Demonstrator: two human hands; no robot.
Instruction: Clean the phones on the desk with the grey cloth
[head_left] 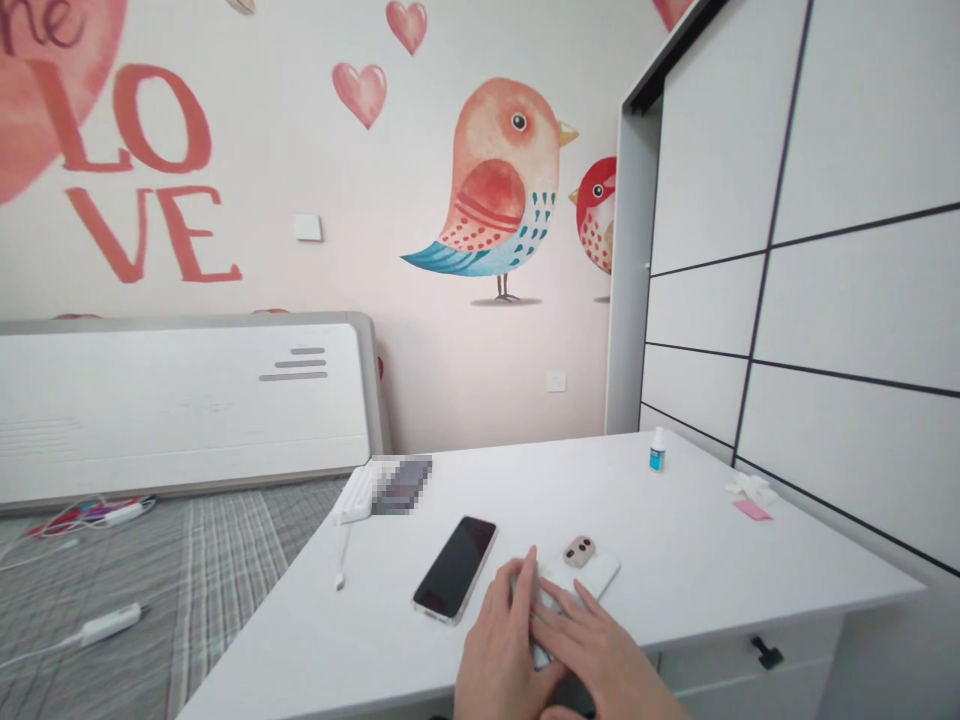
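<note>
We note a smartphone (pixel 454 568): glossy black glass, satin pinkish metal rim. We see a white phone case (pixel 602 572), smooth plastic by its look, on a matt white desktop (pixel 675 510). Beside it, woven plaid cloth bedding (pixel 202 590).

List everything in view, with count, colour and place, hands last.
smartphone: one, black, on the white desk
lens piece: one, beige, on the white panel
dropper bottle: one, white-blue, desk's far end
pink slip: one, pink, right of bottle
blurred object: one, grey, desk's back edge
chargers: two, white, on plaid bed
bird decals: two, coral and red, wall
left hand: one, bare, on white panel
right hand: one, bare, on white panel
</note>
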